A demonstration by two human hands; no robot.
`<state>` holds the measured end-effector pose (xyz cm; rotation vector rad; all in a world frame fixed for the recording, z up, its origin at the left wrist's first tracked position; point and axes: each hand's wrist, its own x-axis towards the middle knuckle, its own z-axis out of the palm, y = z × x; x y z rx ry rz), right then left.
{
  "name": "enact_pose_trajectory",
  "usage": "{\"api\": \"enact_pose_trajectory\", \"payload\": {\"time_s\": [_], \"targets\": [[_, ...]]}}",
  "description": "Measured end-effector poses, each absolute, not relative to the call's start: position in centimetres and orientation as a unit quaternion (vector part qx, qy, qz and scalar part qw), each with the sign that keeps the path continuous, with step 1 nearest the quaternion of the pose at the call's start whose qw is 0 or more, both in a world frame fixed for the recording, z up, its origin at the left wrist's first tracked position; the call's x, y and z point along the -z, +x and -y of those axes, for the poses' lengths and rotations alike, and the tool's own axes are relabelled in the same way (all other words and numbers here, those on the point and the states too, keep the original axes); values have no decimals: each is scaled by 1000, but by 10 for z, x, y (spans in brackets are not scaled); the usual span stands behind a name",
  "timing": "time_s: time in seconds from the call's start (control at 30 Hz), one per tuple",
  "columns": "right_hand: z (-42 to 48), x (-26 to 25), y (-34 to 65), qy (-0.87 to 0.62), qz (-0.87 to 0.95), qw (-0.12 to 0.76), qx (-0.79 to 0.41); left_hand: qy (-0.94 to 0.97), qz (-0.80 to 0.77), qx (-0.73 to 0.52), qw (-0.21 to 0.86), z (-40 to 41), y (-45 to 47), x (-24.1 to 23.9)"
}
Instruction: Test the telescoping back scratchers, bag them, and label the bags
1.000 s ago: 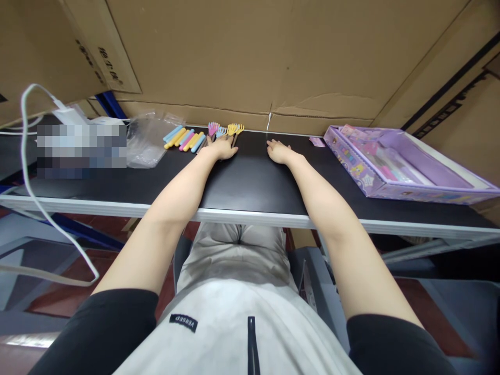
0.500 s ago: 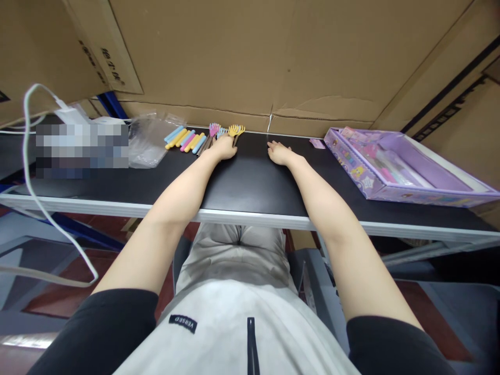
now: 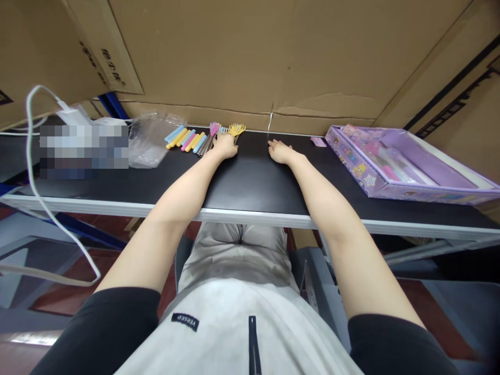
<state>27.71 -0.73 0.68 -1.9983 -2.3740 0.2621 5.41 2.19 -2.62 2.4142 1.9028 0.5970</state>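
Note:
My left hand (image 3: 225, 146) lies over the shafts of several small back scratchers at the back of the black table. Its fingers are partly stretched forward and appear loose, resting on the scratchers. A yellow claw head (image 3: 236, 129) and a pink claw head (image 3: 214, 128) stick out beyond it; the shafts under the palm are hidden. Left of this hand, coloured handles (image 3: 188, 140) in blue, yellow and pink lie side by side. My right hand (image 3: 279, 151) rests flat on the table with its fingers spread, holding nothing.
A clear plastic bag (image 3: 150, 143) lies left of the handles, near a blurred-out item and a white cable (image 3: 30, 151). To the right stand an open purple box (image 3: 361, 172) with packaged contents and a small pink card (image 3: 319, 141). A cardboard wall (image 3: 250, 62) closes off the back.
The view shifts very slightly. My left hand has moved barely at all over the back scratchers, and my right hand stays flat in the same place.

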Motion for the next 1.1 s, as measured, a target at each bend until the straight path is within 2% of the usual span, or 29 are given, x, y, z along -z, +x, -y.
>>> {"api": "enact_pose_trajectory", "payload": {"time_s": [0.13, 0.33, 0.43, 0.73, 1.1], "targets": [[4, -4, 282, -622, 779, 43, -65, 743, -644, -181, 1, 2, 66, 8], [-8, 1, 284, -514, 836, 187, 44, 807, -516, -285, -12, -13, 60, 13], [-5, -2, 278, -463, 856, 216, 83, 843, -444, -303, -7, -21, 63, 20], [-8, 2, 275, -427, 874, 196, 124, 854, -403, -329, 31, -9, 76, 19], [13, -24, 276, -530, 836, 122, 79, 832, -499, -241, 0, 5, 64, -5]]}}
